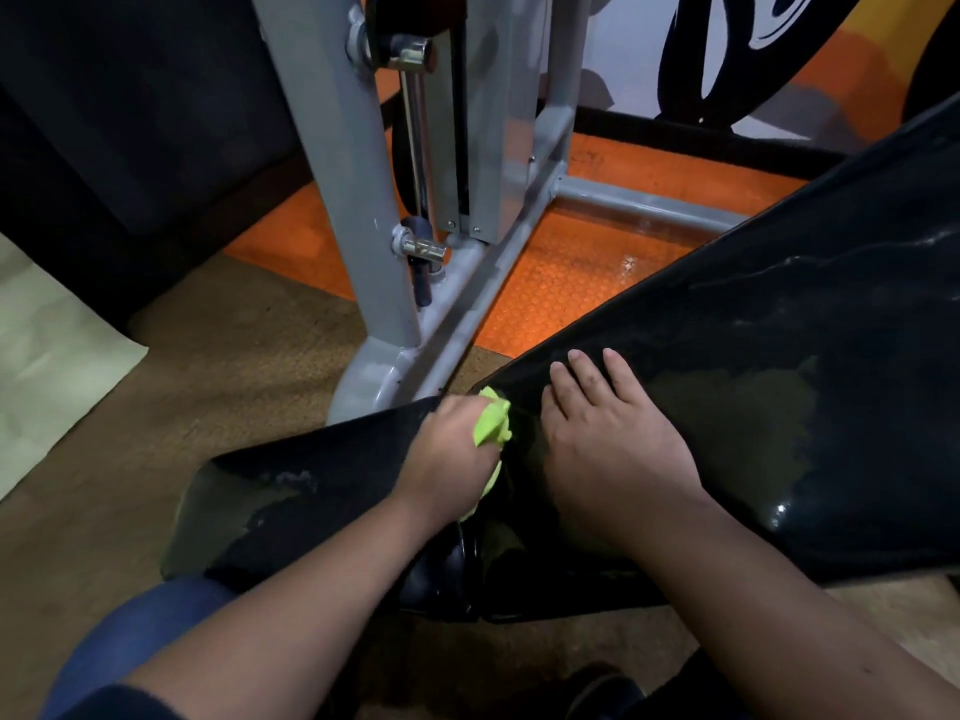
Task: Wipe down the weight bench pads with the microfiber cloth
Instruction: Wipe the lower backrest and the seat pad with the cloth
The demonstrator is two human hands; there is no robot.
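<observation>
Low in the frame, two bare forearms reach up toward the centre. The left hand (451, 445) curls around a bunched lime microfiber cloth (492, 426), working it into the gap where the seat pad (291, 504) meets the back pad (779, 366), probably to clean the seam. The right hand (613, 433) lies flat with fingers spread on the back pad, likely bracing it. That pad slopes up to the right edge, leaving broad dark surface for further strokes. Beyond, at upper centre, the grey steel frame (363, 210) crowds the seam's far end, standing on an orange floor mat (571, 272).
</observation>
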